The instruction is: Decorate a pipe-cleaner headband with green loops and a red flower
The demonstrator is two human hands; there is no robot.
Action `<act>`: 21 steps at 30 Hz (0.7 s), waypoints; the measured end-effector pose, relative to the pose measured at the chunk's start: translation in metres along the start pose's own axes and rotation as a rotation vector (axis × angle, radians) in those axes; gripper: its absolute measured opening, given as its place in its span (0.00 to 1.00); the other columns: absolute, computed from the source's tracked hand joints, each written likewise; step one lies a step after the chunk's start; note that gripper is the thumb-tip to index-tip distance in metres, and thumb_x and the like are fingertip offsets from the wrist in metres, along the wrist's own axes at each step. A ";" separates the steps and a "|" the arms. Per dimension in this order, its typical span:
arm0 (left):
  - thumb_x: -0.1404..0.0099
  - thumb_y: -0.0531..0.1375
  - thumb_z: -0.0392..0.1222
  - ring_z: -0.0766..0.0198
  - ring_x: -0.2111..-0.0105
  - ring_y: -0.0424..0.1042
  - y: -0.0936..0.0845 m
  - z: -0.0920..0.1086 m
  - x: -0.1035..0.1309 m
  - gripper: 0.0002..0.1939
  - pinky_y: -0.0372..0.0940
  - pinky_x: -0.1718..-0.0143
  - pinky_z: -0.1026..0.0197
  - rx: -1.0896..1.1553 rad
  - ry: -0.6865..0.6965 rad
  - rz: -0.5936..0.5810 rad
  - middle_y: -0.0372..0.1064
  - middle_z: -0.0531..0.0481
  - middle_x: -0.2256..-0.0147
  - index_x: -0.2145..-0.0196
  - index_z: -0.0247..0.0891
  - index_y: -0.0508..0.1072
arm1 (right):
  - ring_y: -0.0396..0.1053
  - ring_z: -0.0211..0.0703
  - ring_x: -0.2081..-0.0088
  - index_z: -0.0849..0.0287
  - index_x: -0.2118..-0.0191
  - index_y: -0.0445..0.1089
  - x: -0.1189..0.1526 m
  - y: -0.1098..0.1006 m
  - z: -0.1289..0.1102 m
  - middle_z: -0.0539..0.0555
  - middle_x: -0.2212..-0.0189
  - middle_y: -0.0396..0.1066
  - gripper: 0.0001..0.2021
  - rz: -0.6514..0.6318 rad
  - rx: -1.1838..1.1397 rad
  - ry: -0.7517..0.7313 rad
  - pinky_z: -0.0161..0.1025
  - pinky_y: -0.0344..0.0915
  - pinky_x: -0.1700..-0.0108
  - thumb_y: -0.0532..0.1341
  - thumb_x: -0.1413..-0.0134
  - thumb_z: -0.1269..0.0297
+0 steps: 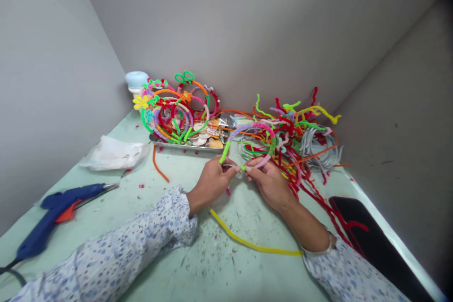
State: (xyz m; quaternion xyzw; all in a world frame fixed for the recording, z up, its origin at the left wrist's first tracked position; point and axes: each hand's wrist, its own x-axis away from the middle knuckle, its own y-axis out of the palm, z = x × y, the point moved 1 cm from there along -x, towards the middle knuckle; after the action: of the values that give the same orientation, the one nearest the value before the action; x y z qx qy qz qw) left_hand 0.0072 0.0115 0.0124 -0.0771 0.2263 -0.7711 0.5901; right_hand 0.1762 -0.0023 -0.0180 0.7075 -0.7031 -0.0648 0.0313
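Observation:
A headband wrapped in pink, purple and green fuzzy pipe cleaner (pixel 244 127) arches above my two hands. My left hand (pixel 212 180) is closed, its thumb and fingers pinching near the headband's left end. My right hand (pixel 271 183) pinches the right side, around a pale pink stretch. Between the fingertips of both hands shows a small bright green bit of pipe cleaner (pixel 243 168). The hands are close together but apart. A yellow pipe cleaner (pixel 247 244) lies on the table below them.
Behind stands a metal tray (pixel 187 146) with shells and finished colourful headbands (pixel 173 108). Tangled pipe cleaners (pixel 290 127) and a grey wire coil (pixel 318 148) lie right. A blue glue gun (pixel 53 217) and plastic bag (pixel 113 152) are left, a black phone (pixel 375 240) right.

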 end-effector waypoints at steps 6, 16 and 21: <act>0.40 0.57 0.44 0.64 0.72 0.68 -0.002 0.001 -0.002 0.10 0.61 0.70 0.63 0.050 -0.019 -0.056 0.72 0.49 0.72 0.69 0.34 0.73 | 0.64 0.38 0.73 0.58 0.67 0.68 -0.001 0.001 0.000 0.49 0.76 0.67 0.12 0.009 0.033 0.013 0.38 0.60 0.69 0.66 0.56 0.57; 0.41 0.55 0.42 0.66 0.75 0.62 -0.007 0.008 -0.001 0.08 0.57 0.73 0.64 -0.004 -0.068 -0.078 0.65 0.53 0.77 0.72 0.35 0.70 | 0.64 0.37 0.74 0.58 0.67 0.68 0.000 0.000 0.002 0.48 0.77 0.67 0.10 -0.012 0.071 0.016 0.35 0.58 0.70 0.65 0.54 0.59; 0.42 0.54 0.41 0.66 0.76 0.61 -0.006 0.006 -0.003 0.08 0.55 0.73 0.63 0.052 -0.106 -0.117 0.63 0.53 0.78 0.74 0.36 0.68 | 0.64 0.38 0.74 0.59 0.66 0.68 0.001 0.002 -0.004 0.48 0.78 0.67 0.11 -0.020 0.129 0.023 0.36 0.58 0.71 0.64 0.53 0.58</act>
State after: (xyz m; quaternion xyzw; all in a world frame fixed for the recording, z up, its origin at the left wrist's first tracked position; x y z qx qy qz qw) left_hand 0.0049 0.0140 0.0211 -0.1156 0.1699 -0.8047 0.5570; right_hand 0.1751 -0.0032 -0.0143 0.7157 -0.6983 -0.0115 -0.0067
